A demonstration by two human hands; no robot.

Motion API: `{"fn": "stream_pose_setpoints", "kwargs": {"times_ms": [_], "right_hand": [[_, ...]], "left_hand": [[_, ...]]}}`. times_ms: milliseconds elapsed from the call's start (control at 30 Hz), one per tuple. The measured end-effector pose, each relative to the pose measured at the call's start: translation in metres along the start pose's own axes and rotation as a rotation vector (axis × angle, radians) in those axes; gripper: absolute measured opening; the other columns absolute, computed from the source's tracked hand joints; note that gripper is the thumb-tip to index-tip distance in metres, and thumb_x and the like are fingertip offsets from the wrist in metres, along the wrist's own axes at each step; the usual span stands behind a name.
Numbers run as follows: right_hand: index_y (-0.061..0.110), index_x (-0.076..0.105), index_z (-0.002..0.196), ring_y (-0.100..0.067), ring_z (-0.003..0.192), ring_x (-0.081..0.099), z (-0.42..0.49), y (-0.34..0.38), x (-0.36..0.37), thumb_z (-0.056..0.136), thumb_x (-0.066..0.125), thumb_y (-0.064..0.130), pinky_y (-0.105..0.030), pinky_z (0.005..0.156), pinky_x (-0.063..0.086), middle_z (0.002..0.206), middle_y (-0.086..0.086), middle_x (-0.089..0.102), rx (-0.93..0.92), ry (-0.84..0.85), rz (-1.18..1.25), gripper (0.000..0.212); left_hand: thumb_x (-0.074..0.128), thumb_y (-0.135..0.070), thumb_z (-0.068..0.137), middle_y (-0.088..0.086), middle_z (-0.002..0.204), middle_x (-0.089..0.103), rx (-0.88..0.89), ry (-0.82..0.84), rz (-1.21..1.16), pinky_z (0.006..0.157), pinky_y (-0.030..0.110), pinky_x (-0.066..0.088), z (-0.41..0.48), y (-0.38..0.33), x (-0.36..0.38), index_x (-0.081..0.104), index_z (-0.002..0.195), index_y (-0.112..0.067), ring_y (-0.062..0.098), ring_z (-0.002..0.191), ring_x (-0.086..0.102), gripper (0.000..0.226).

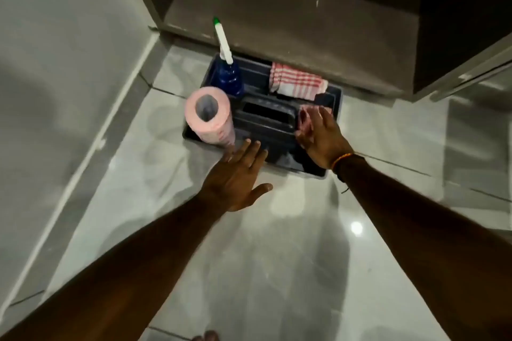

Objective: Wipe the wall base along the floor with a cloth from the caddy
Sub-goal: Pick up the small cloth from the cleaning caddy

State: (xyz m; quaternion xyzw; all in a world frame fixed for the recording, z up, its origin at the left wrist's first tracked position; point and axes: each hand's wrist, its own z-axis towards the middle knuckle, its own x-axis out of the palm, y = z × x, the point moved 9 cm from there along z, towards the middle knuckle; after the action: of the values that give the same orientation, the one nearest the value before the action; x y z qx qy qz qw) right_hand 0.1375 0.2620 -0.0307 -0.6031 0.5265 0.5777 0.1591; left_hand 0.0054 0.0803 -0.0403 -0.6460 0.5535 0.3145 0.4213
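A dark caddy (304, 170) stands on the tiled floor, with a central carrying handle (266, 115). A red-and-white checked cloth (296, 81) lies in its far right compartment. A second pinkish cloth (304, 120) sits in the near right compartment, partly hidden. My right hand (322, 137) hovers over that cloth with fingers spread, touching or nearly touching it. My left hand (238, 174) is open, palm down, its fingertips at the caddy's near edge. The grey wall base (91, 147) runs along the floor on the left.
A pink roll (209, 116) stands in the caddy's near left corner and a blue spray bottle (227, 75) with a white nozzle behind it. A dark cabinet (291, 8) overhangs the caddy's far side. Glossy floor tiles (277, 243) lie in front.
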Motion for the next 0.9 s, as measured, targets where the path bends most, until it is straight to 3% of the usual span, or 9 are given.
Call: {"fn": "stream_pose_setpoints", "kwargs": {"times_ms": [200, 300, 467, 567, 633, 767, 900], "right_hand": [[0.016, 0.007, 0.161, -0.047, 0.154, 0.005, 0.034, -0.020, 0.053, 0.092, 0.061, 0.046, -0.058, 0.128, 0.009, 0.169, -0.016, 0.007, 0.020, 0.063, -0.219, 0.092], [0.015, 0.012, 0.160, -0.049, 0.153, 0.013, 0.036, -0.022, 0.052, 0.092, 0.062, 0.022, -0.060, 0.126, 0.018, 0.167, -0.015, 0.015, 0.007, 0.032, -0.230, 0.084], [0.012, 0.039, 0.151, -0.032, 0.137, 0.049, 0.023, -0.005, 0.002, 0.093, 0.049, -0.001, -0.037, 0.120, 0.038, 0.151, -0.015, 0.048, 0.011, -0.246, 0.152, 0.061], [0.015, 0.043, 0.149, -0.023, 0.130, 0.056, -0.003, 0.008, -0.022, 0.100, 0.043, 0.007, -0.018, 0.107, 0.042, 0.145, -0.009, 0.057, 0.158, -0.349, 0.372, 0.049], [0.016, 0.044, 0.149, -0.014, 0.127, 0.054, -0.028, 0.029, -0.030, 0.104, 0.043, 0.015, -0.006, 0.104, 0.039, 0.145, -0.007, 0.058, 0.160, -0.356, 0.499, 0.045], [0.008, 0.048, 0.143, -0.025, 0.131, 0.057, -0.090, 0.073, -0.018, 0.103, 0.045, 0.016, -0.035, 0.114, 0.045, 0.141, -0.010, 0.059, 0.152, -0.266, 0.616, 0.041], [0.006, 0.046, 0.146, -0.020, 0.138, 0.054, -0.161, 0.133, 0.025, 0.105, 0.043, 0.011, -0.050, 0.121, 0.039, 0.147, -0.011, 0.056, 0.089, -0.080, 0.708, 0.041]], "left_hand": [[0.013, -0.076, 0.098, 0.009, 0.178, 0.014, 0.031, -0.116, 0.003, 0.133, 0.056, 0.006, 0.010, 0.023, 0.045, 0.013, 0.170, -0.023, 0.036, 0.165, 0.007, 0.089], [0.016, -0.076, 0.098, 0.009, 0.178, 0.014, 0.039, -0.160, -0.009, 0.133, 0.057, 0.007, 0.011, 0.023, 0.043, 0.015, 0.170, -0.022, 0.035, 0.165, 0.007, 0.089], [0.015, -0.075, 0.098, 0.011, 0.179, 0.005, -0.024, -0.116, -0.066, 0.134, 0.048, 0.001, -0.002, 0.026, 0.029, 0.007, 0.169, -0.013, 0.032, 0.165, 0.000, 0.094], [0.016, -0.074, 0.099, 0.013, 0.179, 0.003, -0.086, -0.129, -0.135, 0.134, 0.047, 0.005, -0.032, 0.030, 0.010, 0.008, 0.169, -0.010, 0.031, 0.165, 0.000, 0.094], [0.018, -0.073, 0.099, 0.016, 0.178, 0.012, -0.132, -0.147, -0.175, 0.134, 0.049, 0.012, -0.066, 0.036, 0.000, 0.016, 0.167, -0.006, 0.034, 0.165, 0.008, 0.095], [0.024, -0.072, 0.101, 0.019, 0.173, 0.027, -0.262, -0.175, -0.277, 0.131, 0.053, 0.023, -0.148, 0.062, 0.003, 0.029, 0.164, -0.003, 0.038, 0.162, 0.022, 0.094], [0.017, -0.075, 0.099, 0.015, 0.176, 0.014, -0.441, -0.127, -0.377, 0.132, 0.049, 0.012, -0.242, 0.095, 0.043, 0.018, 0.167, -0.006, 0.033, 0.164, 0.009, 0.098]]}}
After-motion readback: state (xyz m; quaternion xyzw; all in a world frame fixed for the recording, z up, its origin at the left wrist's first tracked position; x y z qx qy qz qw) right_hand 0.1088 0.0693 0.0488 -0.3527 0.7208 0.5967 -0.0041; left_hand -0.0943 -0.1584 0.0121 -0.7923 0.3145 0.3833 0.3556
